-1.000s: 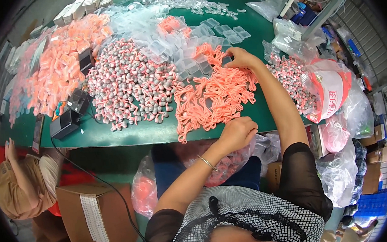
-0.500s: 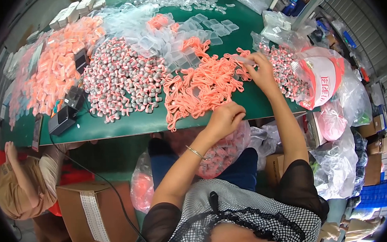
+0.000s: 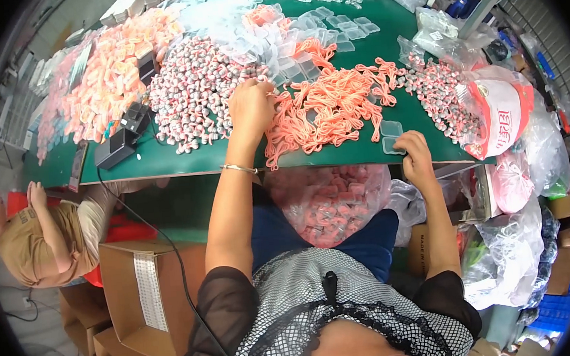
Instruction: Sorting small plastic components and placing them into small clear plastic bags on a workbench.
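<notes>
My left hand (image 3: 252,107) reaches over the table where a heap of small grey-and-pink pieces (image 3: 200,84) meets a pile of looped orange cords (image 3: 336,107). Its fingers are bent together at the tips; what they grip, if anything, is hidden. Near the table's front edge, my right hand (image 3: 417,157) closes its thumb and fingers on the corner of a small clear plastic case (image 3: 391,129). The case lies opened out, its two halves side by side, to the right of the cords.
Clear cases (image 3: 347,29) and packed orange ones (image 3: 115,64) cover the far and left table. Black boxes (image 3: 115,148) sit front left. A red-and-white bag (image 3: 500,107) stands right, beside more grey-and-pink pieces (image 3: 435,92). Below are a carton (image 3: 181,300) and another person (image 3: 42,244).
My left hand has moved up and left to the heap's edge. My right hand has come down toward the table's front edge with the clear case, and the view has shifted.
</notes>
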Demonstrator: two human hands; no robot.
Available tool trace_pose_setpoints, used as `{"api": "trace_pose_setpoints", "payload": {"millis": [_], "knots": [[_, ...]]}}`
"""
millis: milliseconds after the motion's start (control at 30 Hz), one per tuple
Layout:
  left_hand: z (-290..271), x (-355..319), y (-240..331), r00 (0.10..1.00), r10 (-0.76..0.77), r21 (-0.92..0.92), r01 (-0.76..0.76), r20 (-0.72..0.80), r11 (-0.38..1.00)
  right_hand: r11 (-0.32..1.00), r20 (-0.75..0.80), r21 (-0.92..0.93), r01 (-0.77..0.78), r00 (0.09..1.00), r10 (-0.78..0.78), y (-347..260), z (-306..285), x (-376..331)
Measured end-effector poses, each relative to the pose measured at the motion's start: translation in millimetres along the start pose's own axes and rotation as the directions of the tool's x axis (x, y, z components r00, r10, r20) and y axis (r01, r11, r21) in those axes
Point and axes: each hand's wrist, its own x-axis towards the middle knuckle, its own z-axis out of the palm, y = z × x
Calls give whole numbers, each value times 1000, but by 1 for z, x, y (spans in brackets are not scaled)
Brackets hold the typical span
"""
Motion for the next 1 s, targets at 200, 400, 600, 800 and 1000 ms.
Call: {"api": "trace_pose_setpoints", "payload": {"millis": [200, 400, 600, 800, 1000], "knots": [[21, 22, -7, 977, -83, 171, 49, 197, 984, 992, -29, 58, -115, 993, 117, 4, -1, -2], [37, 22, -9, 976, -25, 429, -72, 217, 900, 986, -157, 60, -155, 974, 163, 15, -1, -4], [35, 19, 0, 973, 129, 389, -196, 192, 900, 937, -337, -79, -341, 894, 296, 69, -18, 7], [34, 26, 5, 951, 81, 358, -191, 299, 914, 877, -222, -393, -276, 954, 201, 110, -6, 62], [41, 25, 3, 962, 180, 321, -240, 205, 916, 793, -145, -534, -294, 956, 257, 138, 27, 98]]}}
